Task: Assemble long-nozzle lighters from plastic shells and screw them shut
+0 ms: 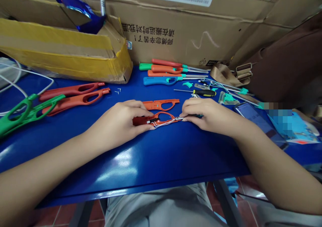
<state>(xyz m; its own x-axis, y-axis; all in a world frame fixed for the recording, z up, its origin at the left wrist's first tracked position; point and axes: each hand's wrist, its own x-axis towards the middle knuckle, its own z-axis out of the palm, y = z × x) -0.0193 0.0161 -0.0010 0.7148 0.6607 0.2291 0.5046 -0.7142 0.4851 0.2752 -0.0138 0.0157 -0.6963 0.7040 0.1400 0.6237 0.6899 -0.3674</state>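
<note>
My left hand (pixel 130 119) is closed round the rear of an orange lighter shell half (pixel 164 115), low over the blue table. White wires (pixel 163 123) and a small black part (pixel 152 120) lie along the shell's inner side. At the shell's front end my right hand (pixel 201 112) pinches a metal lighter tube (pixel 179 118), most of it hidden under the fingers. Just behind, a second orange shell half (pixel 161 104) rests on the table, its left end covered by my left hand.
Several assembled long lighters (pixel 163 81) lie at the back. Red, orange and green shells (pixel 75 101) are at left. A screwdriver (pixel 203 92), a phone (pixel 254 116) and loose lighter parts (pixel 227 98) lie at right. Cardboard boxes (pixel 105 59) stand behind; small screws (pixel 118 91) lie nearby.
</note>
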